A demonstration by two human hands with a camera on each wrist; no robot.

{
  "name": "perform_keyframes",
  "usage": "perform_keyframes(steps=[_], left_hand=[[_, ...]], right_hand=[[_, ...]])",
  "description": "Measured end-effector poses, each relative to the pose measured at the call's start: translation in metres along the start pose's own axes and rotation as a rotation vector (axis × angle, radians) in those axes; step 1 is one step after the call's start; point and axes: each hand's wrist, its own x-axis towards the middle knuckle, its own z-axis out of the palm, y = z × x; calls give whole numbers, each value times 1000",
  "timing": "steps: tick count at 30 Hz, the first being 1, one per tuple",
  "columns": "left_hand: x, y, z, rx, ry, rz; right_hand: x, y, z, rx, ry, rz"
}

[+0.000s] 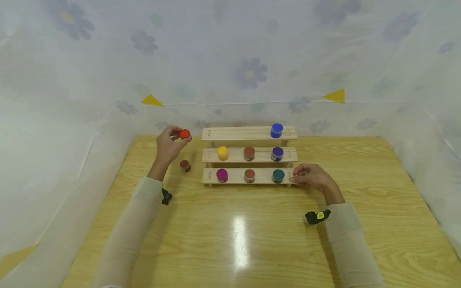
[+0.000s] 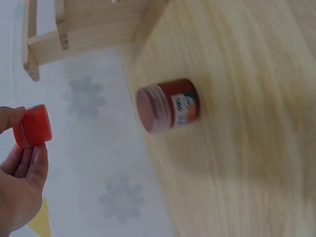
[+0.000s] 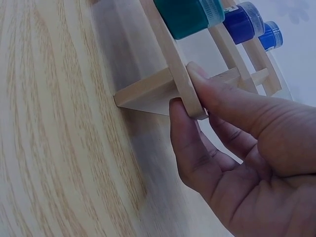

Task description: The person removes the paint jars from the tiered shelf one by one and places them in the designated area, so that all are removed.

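My left hand pinches a small red paint jar between thumb and fingers, raised to the left of the wooden tiered rack. In the left wrist view the red jar is tilted in the fingertips. Below that hand a brown paint jar stands on the table. My right hand grips the right end of the rack's lowest shelf, thumb on top and fingers beneath. Nearest to it on that shelf is a teal jar.
On the lowest shelf also stand a magenta jar and a brown one. The middle shelf bears a yellow jar, a reddish-brown jar and a dark blue jar. A blue jar stands at the top shelf's right. Flowered sheeting rises behind.
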Motion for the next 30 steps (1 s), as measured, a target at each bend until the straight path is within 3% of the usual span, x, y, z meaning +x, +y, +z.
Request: perform_keyframes(steps=[7, 22, 30], left_hand=[[-8, -22, -11, 9, -8, -64], [-26, -52, -19, 54, -46, -186], [-38, -67, -25, 94, -108, -239]], right_hand=[[0, -1, -1, 10, -4, 2], [1, -1, 0, 42, -8, 5], [0, -2, 0, 49, -6, 8]])
